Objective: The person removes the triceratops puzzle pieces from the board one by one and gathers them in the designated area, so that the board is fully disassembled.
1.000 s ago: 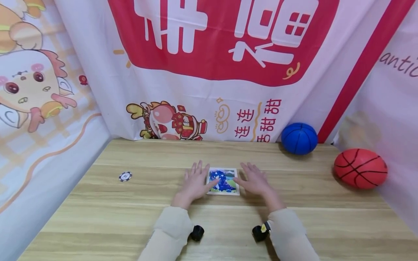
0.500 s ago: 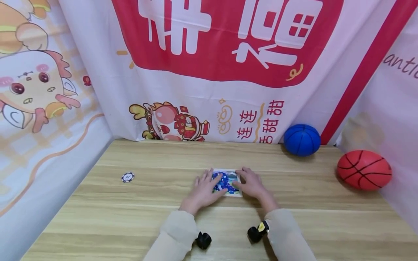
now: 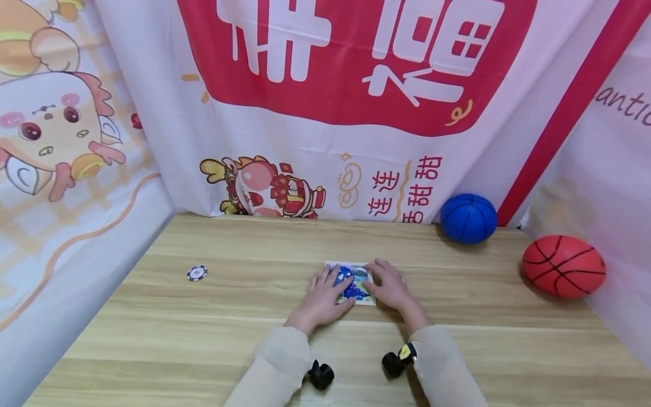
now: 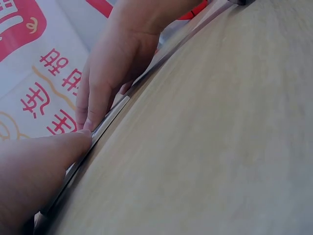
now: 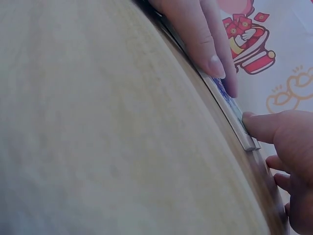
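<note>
A small square picture panel (image 3: 357,292) with a pale border and a blue dinosaur-like print lies flat on the wooden table. My left hand (image 3: 321,298) rests across its left part with fingers extended, hiding that side. At the right edge is my right hand (image 3: 391,289), its index fingertip near the far corner and its thumb over the print. Seen from the right wrist, that thumb (image 5: 259,125) touches the panel's edge (image 5: 230,115), while the other fingers bend down beside it. The left wrist view shows the left thumb (image 4: 73,144) at the panel's near edge.
A poker chip (image 3: 196,273) lies to the left on the table (image 3: 152,339). At the back right sit a blue ball (image 3: 468,219) and a red ball (image 3: 563,267), both with basketball lines. Printed cloth (image 3: 325,135) hangs behind the table.
Both hands came inward from either side of the panel, the left one now covering more of it. In the last half second they have barely moved. The chip and balls stay put.
</note>
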A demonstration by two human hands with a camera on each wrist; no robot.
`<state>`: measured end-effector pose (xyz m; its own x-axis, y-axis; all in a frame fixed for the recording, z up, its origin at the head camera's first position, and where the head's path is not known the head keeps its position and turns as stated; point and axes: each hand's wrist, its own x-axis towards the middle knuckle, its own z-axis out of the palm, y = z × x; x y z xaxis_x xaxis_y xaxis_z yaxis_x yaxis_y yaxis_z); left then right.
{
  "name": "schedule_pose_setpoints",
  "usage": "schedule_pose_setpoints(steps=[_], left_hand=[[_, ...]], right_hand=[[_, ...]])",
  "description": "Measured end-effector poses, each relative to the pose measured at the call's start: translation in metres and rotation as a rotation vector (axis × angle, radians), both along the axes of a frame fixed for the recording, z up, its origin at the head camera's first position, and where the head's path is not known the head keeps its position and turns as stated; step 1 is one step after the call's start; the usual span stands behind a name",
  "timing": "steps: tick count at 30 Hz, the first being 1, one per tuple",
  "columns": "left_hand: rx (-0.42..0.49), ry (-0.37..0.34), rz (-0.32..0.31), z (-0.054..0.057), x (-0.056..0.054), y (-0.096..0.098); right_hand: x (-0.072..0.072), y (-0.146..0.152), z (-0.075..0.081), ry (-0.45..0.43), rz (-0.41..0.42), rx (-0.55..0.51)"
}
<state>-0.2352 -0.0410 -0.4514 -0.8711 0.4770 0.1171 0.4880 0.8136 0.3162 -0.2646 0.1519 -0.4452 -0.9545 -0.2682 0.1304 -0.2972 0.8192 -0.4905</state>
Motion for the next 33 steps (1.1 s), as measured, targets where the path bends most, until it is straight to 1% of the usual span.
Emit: schedule_pose_setpoints(steps=[8, 12, 15, 20, 24, 28, 33], left_hand=[[-0.024, 0.004, -0.032, -0.001, -0.001, 0.001], [-0.022, 0.01, -0.034, -0.001, -0.002, 0.001], [-0.02, 0.009, -0.035, -0.001, -0.002, 0.002], [-0.023, 0.006, -0.038, -0.001, -0.001, 0.003], [-0.032, 0.022, -0.042, -0.001, 0.0, 0.004], [-0.036, 0.037, -0.043, -0.001, 0.0, 0.005], [-0.049, 0.031, -0.039, -0.001, 0.0, 0.005]], right_hand=[[-0.002, -0.004, 0.0, -0.023, -0.041, 0.001], [-0.004, -0.007, 0.003, -0.035, -0.061, -0.016], [-0.004, -0.008, 0.004, -0.029, -0.066, -0.035], [-0.005, -0.011, 0.004, -0.036, -0.088, -0.063], [-0.006, -0.012, 0.003, -0.033, -0.105, -0.082], [-0.007, -0.013, 0.003, -0.032, -0.109, -0.095], [-0.009, -0.014, 0.002, -0.049, -0.107, -0.108]])
